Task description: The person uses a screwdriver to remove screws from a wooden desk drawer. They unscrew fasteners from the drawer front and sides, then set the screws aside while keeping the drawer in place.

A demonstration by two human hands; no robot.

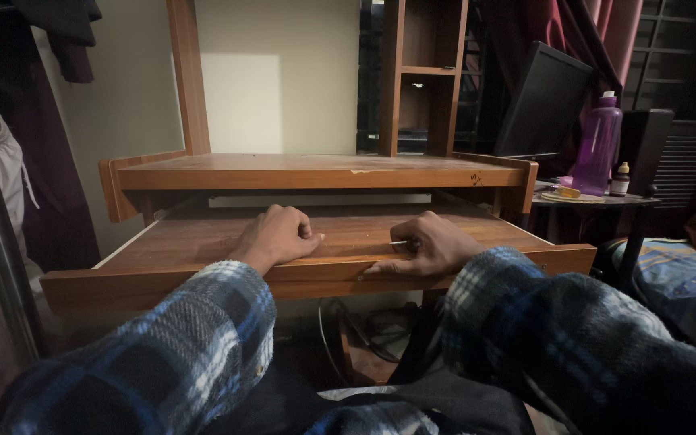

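A wooden pull-out tray (pixel 203 242) is drawn out from under the wooden desk top (pixel 316 171). My left hand (pixel 279 235) rests on the tray as a loose fist and holds nothing that I can see. My right hand (pixel 424 246) lies on the tray's front edge, its thumb over the front lip. Its fingers are closed on a thin metal tool (pixel 399 242), only a short silver tip of which shows. Both of my arms are in blue plaid sleeves.
A dark monitor (pixel 545 101) leans at the right. Beside it on a small round table (pixel 606 201) stand a purple bottle (pixel 598 145) and a small dropper bottle (pixel 621 180). Wooden shelves (pixel 428 72) rise behind the desk. Cables (pixel 356 330) hang under the tray. Clothes hang at left.
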